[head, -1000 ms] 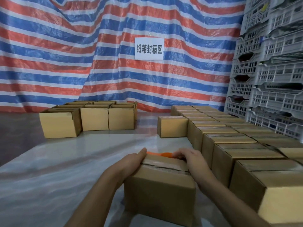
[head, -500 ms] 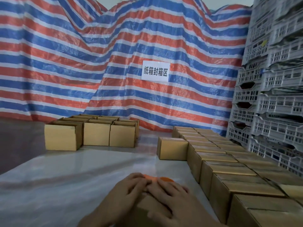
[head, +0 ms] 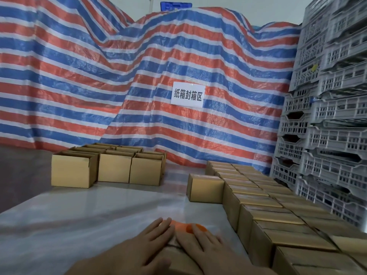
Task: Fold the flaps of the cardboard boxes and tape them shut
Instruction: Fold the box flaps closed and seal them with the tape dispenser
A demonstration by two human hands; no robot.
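A cardboard box sits at the bottom middle, mostly covered by my hands. My left hand lies flat on its top with straight fingers. Beside it, my right hand presses down on the top flaps, fingers straight too. An orange tape dispenser peeks out just beyond my fingertips, on the white sheet. Whether the box's seam carries tape is hidden.
A group of open-topped boxes stands at the far left. Rows of closed boxes fill the right side, one single box next to them. Grey plastic crates are stacked at the right. A striped tarp with a sign hangs behind.
My hands slid from the box's far edge and sides onto its top, now lying flat side by side. The camera tilted up, so the box dropped to the frame's bottom.
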